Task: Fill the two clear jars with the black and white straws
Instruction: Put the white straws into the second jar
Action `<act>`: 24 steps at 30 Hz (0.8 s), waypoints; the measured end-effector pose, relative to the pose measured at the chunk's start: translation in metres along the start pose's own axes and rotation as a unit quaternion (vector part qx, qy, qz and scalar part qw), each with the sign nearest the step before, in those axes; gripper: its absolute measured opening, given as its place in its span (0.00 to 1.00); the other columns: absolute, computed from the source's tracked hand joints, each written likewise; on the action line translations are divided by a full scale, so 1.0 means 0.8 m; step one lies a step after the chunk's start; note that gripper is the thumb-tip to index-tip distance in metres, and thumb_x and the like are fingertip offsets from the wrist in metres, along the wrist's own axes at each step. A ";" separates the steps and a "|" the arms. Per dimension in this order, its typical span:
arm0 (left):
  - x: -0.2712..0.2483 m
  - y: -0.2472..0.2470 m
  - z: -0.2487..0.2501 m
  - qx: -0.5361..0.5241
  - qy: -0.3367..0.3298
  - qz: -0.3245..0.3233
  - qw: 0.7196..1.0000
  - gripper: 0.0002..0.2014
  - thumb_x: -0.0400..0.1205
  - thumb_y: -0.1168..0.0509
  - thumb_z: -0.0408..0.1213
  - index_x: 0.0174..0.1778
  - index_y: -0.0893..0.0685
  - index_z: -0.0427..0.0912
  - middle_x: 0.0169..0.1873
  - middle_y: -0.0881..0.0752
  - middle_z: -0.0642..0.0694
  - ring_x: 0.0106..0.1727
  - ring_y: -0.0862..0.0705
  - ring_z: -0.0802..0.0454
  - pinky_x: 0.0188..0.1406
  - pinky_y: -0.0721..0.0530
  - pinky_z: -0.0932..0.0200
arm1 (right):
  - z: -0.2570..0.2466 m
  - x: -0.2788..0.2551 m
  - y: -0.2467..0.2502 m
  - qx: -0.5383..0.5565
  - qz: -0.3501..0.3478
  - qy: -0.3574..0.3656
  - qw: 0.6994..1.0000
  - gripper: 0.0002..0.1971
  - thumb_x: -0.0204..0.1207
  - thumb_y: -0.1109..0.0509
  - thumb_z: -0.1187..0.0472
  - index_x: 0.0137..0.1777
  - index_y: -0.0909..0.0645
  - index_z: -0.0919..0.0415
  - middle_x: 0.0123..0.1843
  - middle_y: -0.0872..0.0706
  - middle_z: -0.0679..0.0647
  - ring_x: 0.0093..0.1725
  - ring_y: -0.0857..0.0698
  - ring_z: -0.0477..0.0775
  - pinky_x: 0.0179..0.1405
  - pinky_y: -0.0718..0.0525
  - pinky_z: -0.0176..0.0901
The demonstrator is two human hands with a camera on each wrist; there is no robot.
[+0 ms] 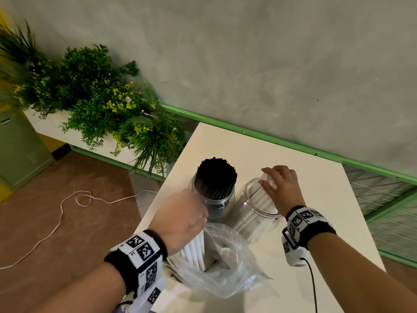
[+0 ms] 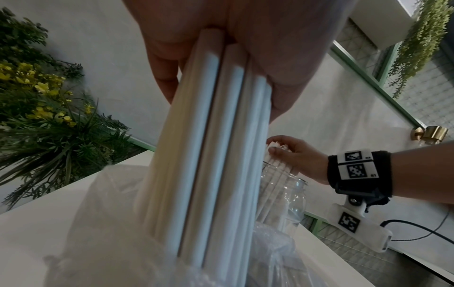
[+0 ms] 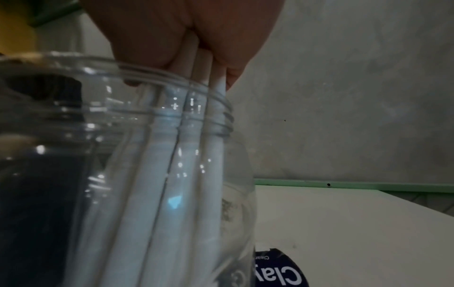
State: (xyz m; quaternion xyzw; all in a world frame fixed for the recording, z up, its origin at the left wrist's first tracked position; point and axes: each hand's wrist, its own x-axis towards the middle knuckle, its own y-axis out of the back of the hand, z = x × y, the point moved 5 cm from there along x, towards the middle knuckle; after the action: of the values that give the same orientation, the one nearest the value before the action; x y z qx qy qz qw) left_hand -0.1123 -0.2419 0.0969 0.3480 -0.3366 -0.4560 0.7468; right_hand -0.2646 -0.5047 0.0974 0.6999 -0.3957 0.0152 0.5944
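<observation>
Grey plaster wall and a green rail back a white worktop [image 1: 304, 177] on which both hands are at work. At the right hand [image 1: 282, 188] the grip is closed round the top ends of a bundle of white straws [image 3: 172, 174], whose lower lengths stand slanted inside the right-hand clear jar [image 1: 255, 213]; the fingers sit just above the jar's threaded rim. At the left hand [image 1: 180, 220] the grip is closed round a second bundle of white straws [image 2: 209, 155], smooth matte tubes lying side by side, their lower ends down in a crumpled clear plastic bag [image 1: 225, 263] at the near edge of the worktop. Just beyond the left hand, touching or nearly touching the right jar, stands the other clear jar [image 1: 214, 199], packed upright with thin black straws [image 1: 215, 175] that rise well above its mouth. Both jars are rounded, glossy and transparent. Beside the right jar's base, in the right wrist view, lies a dark label [image 3: 282, 271] with white lettering reading "Clay" and a smaller word beginning "Clea"; the rest is cut off. Each wrist wears a black band [image 1: 309, 224] with black-and-white square markers. Leafy plants with yellow flowers [image 1: 94, 102] fill a white planter to the left, and a white cord [image 1: 61, 213] trails over the brown floor.
</observation>
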 end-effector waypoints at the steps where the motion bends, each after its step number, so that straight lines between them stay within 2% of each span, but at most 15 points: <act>1: 0.000 0.000 0.000 0.000 0.001 -0.002 1.000 0.14 0.74 0.45 0.56 0.43 0.16 0.59 0.50 0.25 0.57 0.48 0.25 0.56 0.50 0.33 0.62 | 0.002 0.000 -0.002 -0.010 -0.016 -0.004 1.000 0.17 0.76 0.28 0.54 0.65 0.19 0.55 0.57 0.21 0.58 0.55 0.26 0.60 0.55 0.20 0.57; 4: 0.000 -0.001 0.001 0.003 0.002 -0.002 1.000 0.14 0.74 0.46 0.56 0.43 0.16 0.59 0.50 0.25 0.57 0.48 0.25 0.56 0.49 0.34 0.63 | 0.008 -0.002 -0.002 -0.018 -0.061 -0.033 0.997 0.21 0.78 0.31 0.50 0.70 0.24 0.51 0.63 0.23 0.55 0.60 0.27 0.58 0.58 0.20 0.55; 8: 0.000 -0.001 0.001 0.002 -0.001 -0.002 1.000 0.15 0.74 0.46 0.57 0.43 0.16 0.59 0.50 0.25 0.57 0.48 0.25 0.56 0.49 0.32 0.62 | 0.004 -0.003 0.006 -0.022 -0.071 -0.047 0.996 0.26 0.78 0.32 0.48 0.76 0.29 0.50 0.69 0.26 0.54 0.65 0.29 0.58 0.62 0.22 0.56; 10: 0.000 -0.002 0.001 -0.001 0.000 0.002 1.000 0.14 0.74 0.45 0.56 0.44 0.16 0.60 0.50 0.25 0.58 0.48 0.25 0.56 0.49 0.32 0.62 | 0.000 -0.002 0.015 -0.043 -0.047 -0.061 0.996 0.28 0.77 0.32 0.46 0.77 0.30 0.50 0.71 0.26 0.55 0.68 0.30 0.60 0.65 0.26 0.59; 12: 0.000 -0.001 -0.001 -0.005 -0.004 0.009 1.000 0.13 0.74 0.44 0.56 0.45 0.16 0.61 0.50 0.25 0.59 0.48 0.24 0.56 0.49 0.32 0.63 | -0.014 -0.002 0.032 -0.036 0.014 -0.061 0.997 0.29 0.77 0.31 0.46 0.76 0.30 0.52 0.71 0.26 0.57 0.70 0.31 0.60 0.68 0.31 0.57; 14: 0.001 0.000 -0.002 -0.009 -0.007 0.010 1.000 0.14 0.75 0.44 0.57 0.48 0.16 0.62 0.50 0.26 0.61 0.49 0.26 0.57 0.49 0.32 0.63 | -0.046 -0.008 0.054 0.022 0.081 -0.029 0.996 0.27 0.78 0.33 0.46 0.74 0.28 0.55 0.69 0.26 0.57 0.69 0.30 0.58 0.70 0.34 0.50; 16: 0.002 0.002 -0.002 -0.021 -0.005 0.011 1.000 0.17 0.74 0.45 0.59 0.52 0.17 0.63 0.50 0.27 0.62 0.49 0.28 0.60 0.48 0.33 0.66 | -0.086 -0.025 0.061 0.114 0.090 -0.003 0.989 0.23 0.78 0.35 0.49 0.71 0.26 0.57 0.66 0.24 0.55 0.66 0.26 0.55 0.69 0.29 0.47; 18: 0.003 0.003 0.000 -0.029 -0.008 0.008 1.000 0.19 0.74 0.46 0.61 0.56 0.17 0.64 0.51 0.26 0.62 0.50 0.30 0.62 0.49 0.35 0.73 | -0.126 -0.051 0.044 0.213 0.019 0.007 0.977 0.19 0.78 0.35 0.54 0.69 0.25 0.55 0.61 0.22 0.50 0.59 0.21 0.52 0.59 0.19 0.52; 20: 0.005 0.005 0.002 -0.029 -0.009 -0.001 1.000 0.19 0.75 0.43 0.60 0.61 0.21 0.66 0.52 0.27 0.62 0.50 0.31 0.63 0.49 0.35 0.73 | -0.162 -0.078 0.014 0.301 -0.104 -0.020 0.948 0.23 0.76 0.34 0.59 0.72 0.29 0.48 0.62 0.22 0.47 0.55 0.19 0.48 0.53 0.16 0.52; 22: 0.005 0.007 0.004 -0.050 -0.012 -0.013 0.999 0.21 0.76 0.39 0.57 0.66 0.25 0.66 0.55 0.25 0.62 0.54 0.28 0.64 0.54 0.30 0.69 | -0.187 -0.101 -0.017 0.370 -0.209 -0.060 0.903 0.32 0.73 0.32 0.61 0.77 0.37 0.45 0.68 0.25 0.45 0.60 0.20 0.45 0.58 0.17 0.47; 24: 0.002 0.012 0.002 -0.106 -0.008 -0.021 0.994 0.29 0.74 0.34 0.57 0.72 0.30 0.65 0.60 0.25 0.62 0.59 0.26 0.67 0.61 0.26 0.66 | -0.202 -0.113 -0.038 0.420 -0.255 -0.090 0.866 0.39 0.71 0.31 0.62 0.80 0.43 0.45 0.71 0.26 0.42 0.67 0.23 0.41 0.64 0.21 0.40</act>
State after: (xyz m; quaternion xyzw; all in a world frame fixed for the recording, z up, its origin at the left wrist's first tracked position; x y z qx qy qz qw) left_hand -0.1085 -0.2400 0.1059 0.2700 -0.2851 -0.5074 0.7671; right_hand -0.2363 -0.3206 0.0753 0.9584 -0.2109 -0.0352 0.1889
